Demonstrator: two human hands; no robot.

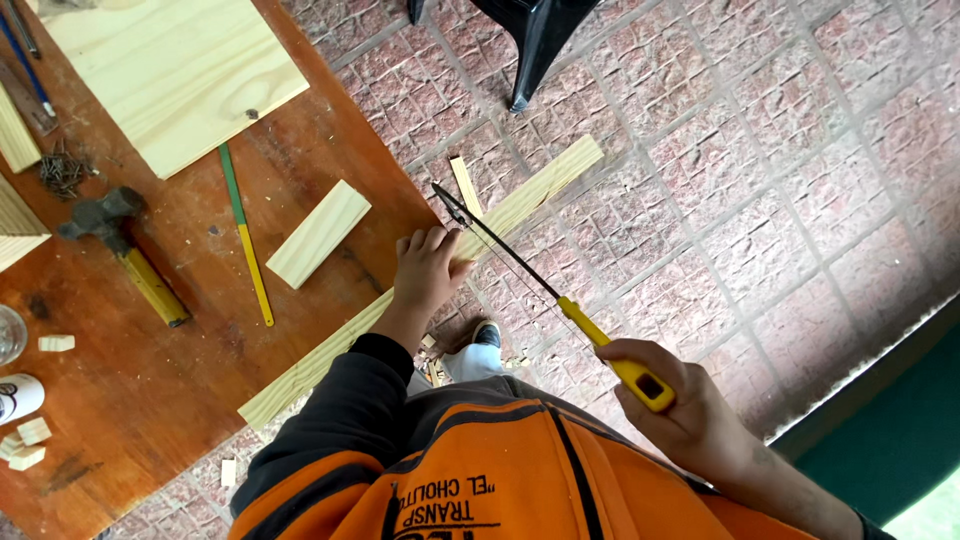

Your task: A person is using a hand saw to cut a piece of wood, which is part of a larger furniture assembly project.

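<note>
You are looking down on a floor of reddish paving bricks (700,180), with a worn reddish-brown wooden surface (150,390) filling the left of the view. On that surface, at the top, lies a broad pale pine board (175,70). A long, narrow pale wooden strip (540,185) lies along the right edge of the surface, and its far end juts out over the bricks. Your left hand (428,270) lies on this strip near its middle, palm down, fingers (415,243) close together and pressed flat on the wood. Your right hand (680,420) is wrapped around the yellow handle of a slim black-framed hand saw (520,275), the fingers curled shut on the grip; the saw's far end meets the strip just beyond your left hand. Left of the strip lies a short pale wood block (318,232), and beside that a thin green-and-yellow stick (246,240). Further left rests a hammer with a dark head and yellow handle (125,250), with a small heap of dark nails (62,170) above it. A few small wood offcuts (25,440) sit at the lower left edge.
</note>
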